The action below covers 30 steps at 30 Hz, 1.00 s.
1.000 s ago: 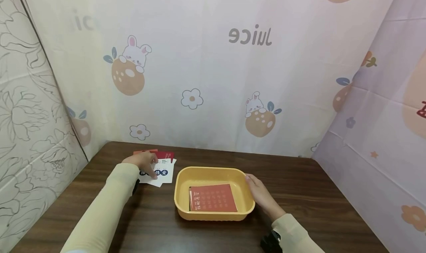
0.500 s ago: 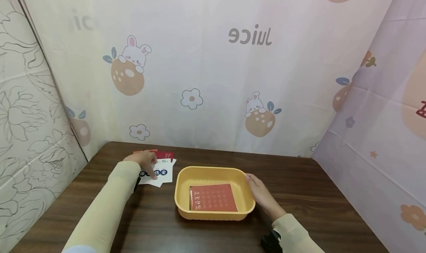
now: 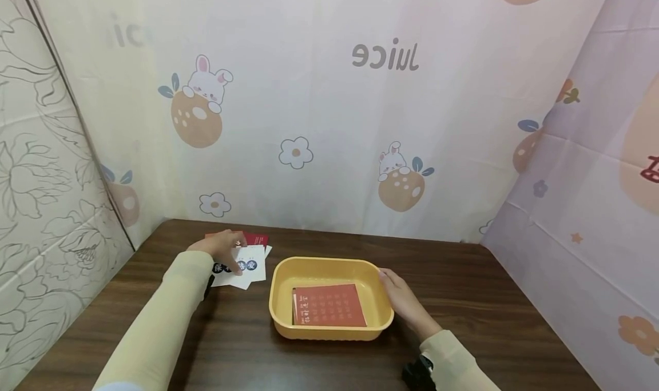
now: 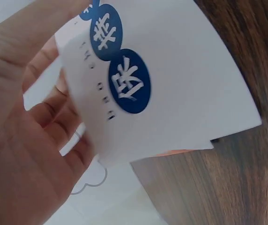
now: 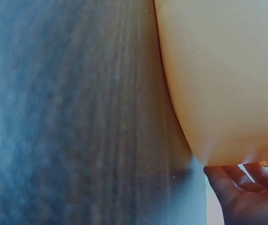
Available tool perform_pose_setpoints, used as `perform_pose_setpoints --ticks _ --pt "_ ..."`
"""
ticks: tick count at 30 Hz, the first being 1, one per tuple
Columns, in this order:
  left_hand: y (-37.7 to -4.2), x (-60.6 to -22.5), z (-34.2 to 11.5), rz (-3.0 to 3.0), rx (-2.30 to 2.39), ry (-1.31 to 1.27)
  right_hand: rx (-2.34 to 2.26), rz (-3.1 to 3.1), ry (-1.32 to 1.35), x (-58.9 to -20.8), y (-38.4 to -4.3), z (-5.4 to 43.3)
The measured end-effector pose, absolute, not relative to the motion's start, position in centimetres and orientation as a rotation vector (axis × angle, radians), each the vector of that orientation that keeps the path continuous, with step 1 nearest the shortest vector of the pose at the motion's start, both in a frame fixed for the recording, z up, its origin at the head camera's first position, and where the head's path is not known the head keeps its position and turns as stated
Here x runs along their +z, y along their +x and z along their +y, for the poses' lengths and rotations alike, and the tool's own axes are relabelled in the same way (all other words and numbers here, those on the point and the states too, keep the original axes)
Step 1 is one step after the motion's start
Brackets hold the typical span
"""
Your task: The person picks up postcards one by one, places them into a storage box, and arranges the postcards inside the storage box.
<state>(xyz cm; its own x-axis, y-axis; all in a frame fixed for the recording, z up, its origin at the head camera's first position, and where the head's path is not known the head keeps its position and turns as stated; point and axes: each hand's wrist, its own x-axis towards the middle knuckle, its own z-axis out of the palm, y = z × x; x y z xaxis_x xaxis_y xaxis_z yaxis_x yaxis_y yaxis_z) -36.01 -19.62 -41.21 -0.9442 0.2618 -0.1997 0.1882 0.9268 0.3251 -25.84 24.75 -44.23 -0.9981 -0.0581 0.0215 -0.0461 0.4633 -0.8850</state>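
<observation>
At the back left of the table, my left hand [image 3: 220, 250] pinches a white card [image 3: 253, 270] printed with blue circles and characters. Up close in the left wrist view, the card [image 4: 185, 89] is raised and slightly bent, with fingers behind it. Under it lie another white card and a dark red card [image 3: 256, 239]. My right hand [image 3: 405, 303] grips the right rim of a yellow plastic basin [image 3: 329, 334]. Inside the basin lies a red card [image 3: 332, 306] with pale lettering, on top of others whose edges show at its left.
The dark wood table [image 3: 437, 345] runs back to a printed curtain [image 3: 319, 94]. More curtain hangs along the left and right sides. The basin stands to the right of the card pile, a small gap apart.
The white card under my left hand has shifted and tilted slightly, and the fingers have drawn in on it a little. My right hand and the basin stay put.
</observation>
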Motion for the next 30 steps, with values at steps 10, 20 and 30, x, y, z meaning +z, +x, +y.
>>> perform_pose_setpoints --ticks 10,20,30 --pt "-35.8 -40.4 -19.8 2.901 0.488 0.371 -1.608 2.682 -0.077 -44.1 -25.9 24.7" --pt "-35.2 -39.2 -19.9 2.917 0.565 0.552 -1.612 2.675 -0.084 -44.1 -26.0 25.0" --pt "-34.7 -38.1 -20.1 2.935 0.559 0.582 -1.587 2.674 -0.101 -44.0 -26.0 24.8"
